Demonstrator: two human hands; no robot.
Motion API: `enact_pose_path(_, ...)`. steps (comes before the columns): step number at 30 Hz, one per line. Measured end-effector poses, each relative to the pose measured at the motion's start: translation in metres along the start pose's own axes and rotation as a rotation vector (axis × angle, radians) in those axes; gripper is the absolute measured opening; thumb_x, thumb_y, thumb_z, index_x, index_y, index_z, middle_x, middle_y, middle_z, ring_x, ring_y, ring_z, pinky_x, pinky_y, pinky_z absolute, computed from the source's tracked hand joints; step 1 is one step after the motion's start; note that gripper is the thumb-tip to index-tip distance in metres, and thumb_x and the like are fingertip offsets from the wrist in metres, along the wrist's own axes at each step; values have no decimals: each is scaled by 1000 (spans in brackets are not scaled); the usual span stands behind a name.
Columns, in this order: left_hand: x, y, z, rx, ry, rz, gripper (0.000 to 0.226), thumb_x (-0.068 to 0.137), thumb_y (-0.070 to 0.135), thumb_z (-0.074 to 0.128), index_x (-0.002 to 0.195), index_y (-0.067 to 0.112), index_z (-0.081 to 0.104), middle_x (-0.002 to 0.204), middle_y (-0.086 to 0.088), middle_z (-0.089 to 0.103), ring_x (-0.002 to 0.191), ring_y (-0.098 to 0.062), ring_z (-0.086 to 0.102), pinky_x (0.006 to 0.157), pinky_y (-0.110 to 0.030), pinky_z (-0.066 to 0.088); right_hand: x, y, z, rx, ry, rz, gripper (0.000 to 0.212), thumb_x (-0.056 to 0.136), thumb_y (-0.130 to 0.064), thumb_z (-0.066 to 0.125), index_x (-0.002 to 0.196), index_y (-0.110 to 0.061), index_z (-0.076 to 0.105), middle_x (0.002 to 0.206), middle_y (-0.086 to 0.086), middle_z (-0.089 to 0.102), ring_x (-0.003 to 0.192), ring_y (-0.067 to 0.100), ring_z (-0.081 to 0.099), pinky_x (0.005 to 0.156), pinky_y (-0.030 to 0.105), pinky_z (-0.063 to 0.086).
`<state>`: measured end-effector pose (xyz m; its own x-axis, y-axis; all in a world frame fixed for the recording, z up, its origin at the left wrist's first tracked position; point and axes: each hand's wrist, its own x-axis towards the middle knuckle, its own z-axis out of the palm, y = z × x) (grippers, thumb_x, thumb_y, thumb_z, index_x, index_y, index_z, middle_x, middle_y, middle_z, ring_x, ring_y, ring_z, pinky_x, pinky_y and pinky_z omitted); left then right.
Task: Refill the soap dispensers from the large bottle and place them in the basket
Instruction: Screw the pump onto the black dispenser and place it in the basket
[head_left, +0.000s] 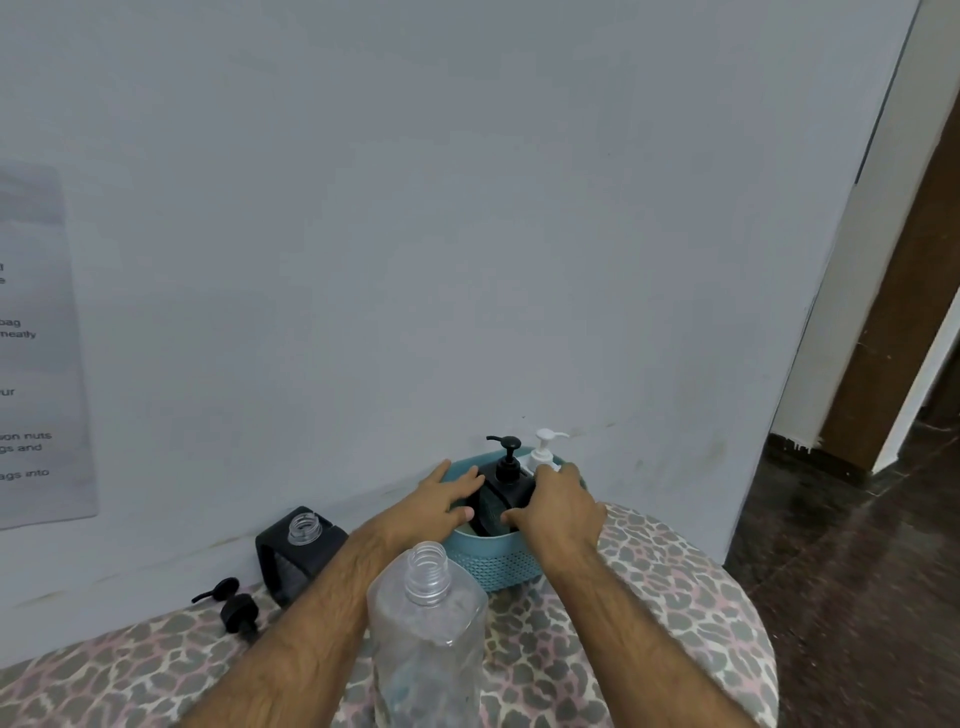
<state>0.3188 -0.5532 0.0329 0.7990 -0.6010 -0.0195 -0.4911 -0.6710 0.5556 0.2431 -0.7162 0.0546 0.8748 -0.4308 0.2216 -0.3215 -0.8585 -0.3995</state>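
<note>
Black dispenser (506, 486) at basket's (488, 564) 12 o'clock: rigid, probably slick, grab the body. Left hand (441, 501) and right hand (558, 506) steady it, fingers loosely spread.

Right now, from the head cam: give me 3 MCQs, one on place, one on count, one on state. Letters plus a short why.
1. Where is the black dispenser with its pump on?
A. in the teal basket
B. beside the large bottle
C. on the floor

2. How many pump tops stand up out of the basket?
A. one
B. two
C. four

3. What state is the large clear bottle's neck in?
A. capped
B. fitted with a pump
C. open, no cap

Key: 1 A, the black dispenser stands inside the teal basket, between the left hand and the right hand. 2 B, one black pump and one white pump rise above the rim. 3 C, the large clear bottle shows bare threads at its neck.
</note>
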Motion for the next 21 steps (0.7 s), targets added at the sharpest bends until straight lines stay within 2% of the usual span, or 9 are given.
enact_pose_path(3,2,1,0,41,-16,-1,58,105,15,43,157,21,18,165,8,7,151,-21,-15,121,-35,-1,3,1,-2,37,-9,-7,52,70,-45,82,109,-25,55,107,-2,60,97,19,62,81,37,50)
enact_pose_path(7,4,1,0,56,-27,-17,60,105,16,43,157,23,15,165,8,6,151,-21,-14,121,-35,-1,5,2,-1,13,-22,-8,46,70,-47,82,103,-26,56,98,-7,65,94,16,62,80,35,50)
enact_pose_path(16,-6,9,-4,49,49,-19,58,104,20,45,157,20,19,165,3,14,152,-23,-7,121,-35,4,3,-4,1,-106,21,-22,49,73,-52,78,109,-27,56,105,-7,66,104,19,60,86,39,38)
enact_pose_path(21,-29,20,-18,4,154,-1,57,104,24,48,155,19,25,162,2,23,153,-20,4,122,-36,11,-4,-3,-12,-149,101,-159,47,76,-61,72,104,-25,60,101,-5,66,98,19,61,84,37,39)
